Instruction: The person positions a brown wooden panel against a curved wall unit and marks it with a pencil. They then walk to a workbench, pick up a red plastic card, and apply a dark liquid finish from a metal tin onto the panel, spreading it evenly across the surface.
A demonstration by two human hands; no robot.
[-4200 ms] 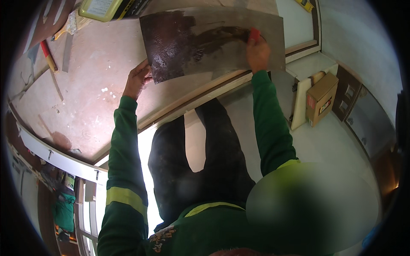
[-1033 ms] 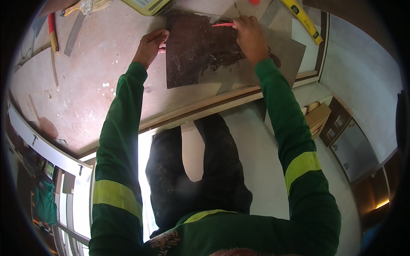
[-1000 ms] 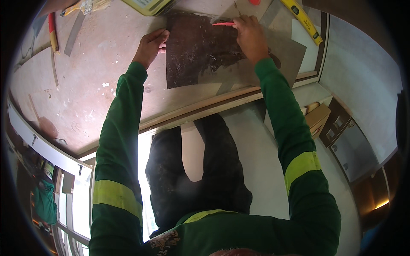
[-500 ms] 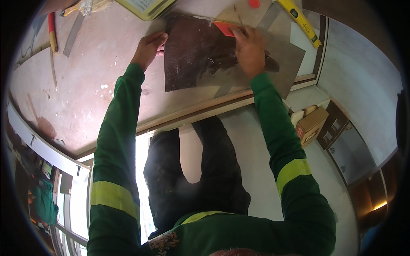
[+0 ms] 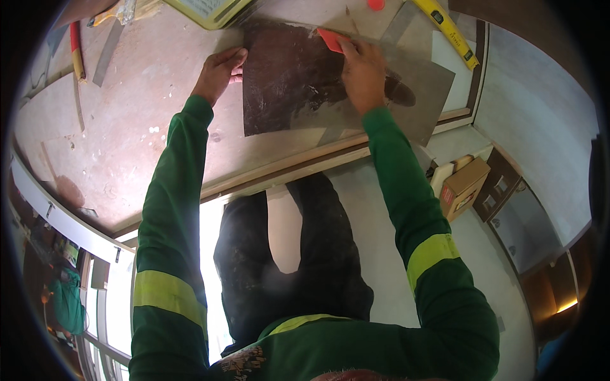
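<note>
A thin brown sheet (image 5: 413, 89) lies on the worktop, its left part coated with dark, wet, glue-like spread. At its left edge my left hand (image 5: 217, 75) is closed, thumb on top and fingers at the rim, steadying the sheet. My right hand (image 5: 365, 73) grips an orange plastic spreader (image 5: 330, 40), whose blade rests on the coating near the sheet's far edge. A dark blob of the spread (image 5: 400, 93) sits just right of that hand.
Around the sheet on the worktop (image 5: 159, 152) are a yellow spirit level (image 5: 448, 32), a yellow tin (image 5: 213, 13), a paintbrush (image 5: 111, 14), a red-handled tool (image 5: 77, 51) and a grey strip (image 5: 109, 54). A cardboard box (image 5: 465, 185) stands beyond the front edge, at right.
My right hand has shifted slightly left with the spreader, across the coating. My left hand stays at the sheet's left edge.
</note>
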